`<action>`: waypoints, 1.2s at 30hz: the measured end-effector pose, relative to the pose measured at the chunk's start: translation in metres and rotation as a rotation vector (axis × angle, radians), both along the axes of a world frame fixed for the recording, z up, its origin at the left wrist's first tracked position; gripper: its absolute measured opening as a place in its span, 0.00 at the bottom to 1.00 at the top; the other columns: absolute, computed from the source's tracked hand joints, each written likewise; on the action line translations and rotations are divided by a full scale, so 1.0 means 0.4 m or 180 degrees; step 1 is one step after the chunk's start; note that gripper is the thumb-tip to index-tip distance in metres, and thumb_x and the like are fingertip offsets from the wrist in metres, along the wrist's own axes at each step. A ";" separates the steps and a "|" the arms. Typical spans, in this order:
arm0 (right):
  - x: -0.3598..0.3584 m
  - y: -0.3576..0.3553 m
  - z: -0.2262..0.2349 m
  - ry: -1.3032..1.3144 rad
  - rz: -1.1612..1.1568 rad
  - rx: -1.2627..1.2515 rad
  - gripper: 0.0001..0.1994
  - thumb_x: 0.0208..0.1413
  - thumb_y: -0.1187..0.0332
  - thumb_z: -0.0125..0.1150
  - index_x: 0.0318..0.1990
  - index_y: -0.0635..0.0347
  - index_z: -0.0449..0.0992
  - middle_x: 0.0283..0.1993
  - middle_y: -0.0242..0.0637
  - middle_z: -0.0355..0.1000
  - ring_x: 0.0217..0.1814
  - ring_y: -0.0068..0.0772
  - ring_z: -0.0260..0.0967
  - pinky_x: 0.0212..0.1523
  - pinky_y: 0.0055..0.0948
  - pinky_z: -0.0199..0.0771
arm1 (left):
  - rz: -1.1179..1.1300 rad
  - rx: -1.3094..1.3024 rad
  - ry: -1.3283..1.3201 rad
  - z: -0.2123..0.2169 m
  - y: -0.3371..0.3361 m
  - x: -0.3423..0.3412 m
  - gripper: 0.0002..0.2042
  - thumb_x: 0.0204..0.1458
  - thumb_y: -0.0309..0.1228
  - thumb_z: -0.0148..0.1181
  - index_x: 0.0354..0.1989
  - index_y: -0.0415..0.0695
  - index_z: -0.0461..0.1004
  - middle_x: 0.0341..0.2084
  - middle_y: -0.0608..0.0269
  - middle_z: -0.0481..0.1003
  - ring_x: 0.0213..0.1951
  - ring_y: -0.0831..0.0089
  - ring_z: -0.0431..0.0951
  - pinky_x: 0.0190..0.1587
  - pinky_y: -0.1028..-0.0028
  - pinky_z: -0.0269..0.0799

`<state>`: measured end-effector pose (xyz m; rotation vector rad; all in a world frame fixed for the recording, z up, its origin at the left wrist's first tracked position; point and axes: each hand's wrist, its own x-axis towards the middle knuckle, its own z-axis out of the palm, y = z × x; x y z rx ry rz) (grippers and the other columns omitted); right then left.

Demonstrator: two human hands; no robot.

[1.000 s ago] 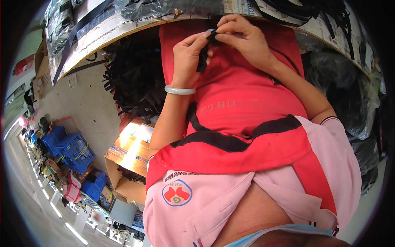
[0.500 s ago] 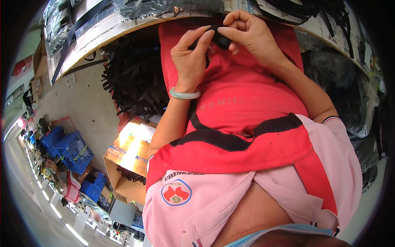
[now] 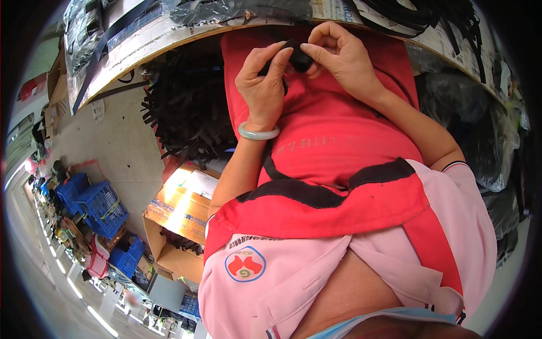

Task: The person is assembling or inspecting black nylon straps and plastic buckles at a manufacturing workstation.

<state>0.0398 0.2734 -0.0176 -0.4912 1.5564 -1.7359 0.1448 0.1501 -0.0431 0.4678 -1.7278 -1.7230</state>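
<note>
Both hands are raised over my lap, just below the table edge, with a black strap [image 3: 302,60] between them. My left hand [image 3: 263,82] wears a pale bangle [image 3: 258,132] at the wrist and pinches the strap between thumb and index finger. Part of the strap runs down behind the left fingers. From the other side, my right hand [image 3: 344,62] presses its thumb and curled fingers on the strap. What the strap carries, if anything, is too dark to make out. A red apron [image 3: 339,124] lies beneath the hands.
The table edge [image 3: 186,37] curves above my hands, with black straps [image 3: 395,20] and plastic bags on top. A heap of black strips [image 3: 186,101] lies at the left below it. A cardboard box [image 3: 175,209] stands nearer; blue crates [image 3: 101,209] are farther left. Dark plastic bags [image 3: 457,107] sit at the right.
Both hands have shifted slightly down in view and stay on the strap. The right hand's fingers have curled in a little. The dark piece between the hands has turned slightly.
</note>
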 end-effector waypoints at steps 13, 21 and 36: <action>0.011 -0.004 0.005 -0.0221 0.0583 0.0096 0.13 0.57 0.74 0.59 0.48 0.66 0.66 0.34 0.37 0.72 0.31 0.23 0.73 0.31 0.20 0.77 | 0.0006 0.0196 -0.0294 -0.002 -0.001 0.029 0.08 0.49 0.20 0.64 0.38 0.36 0.78 0.28 0.66 0.75 0.31 0.81 0.72 0.34 0.83 0.67; -0.003 0.003 -0.004 -0.0385 0.0576 0.0254 0.11 0.59 0.67 0.58 0.43 0.66 0.70 0.31 0.35 0.73 0.28 0.23 0.74 0.29 0.19 0.76 | -0.0202 0.0466 -0.0614 0.004 -0.013 0.052 0.08 0.49 0.18 0.63 0.39 0.36 0.79 0.29 0.66 0.76 0.33 0.80 0.73 0.36 0.82 0.68; -0.091 -0.011 -0.015 -0.0382 0.1577 0.0736 0.11 0.57 0.62 0.60 0.35 0.62 0.75 0.25 0.29 0.72 0.20 0.14 0.68 0.21 0.13 0.69 | -0.1110 0.0862 -0.1064 0.071 -0.059 0.093 0.07 0.49 0.17 0.61 0.37 0.37 0.79 0.24 0.70 0.75 0.23 0.85 0.70 0.23 0.83 0.62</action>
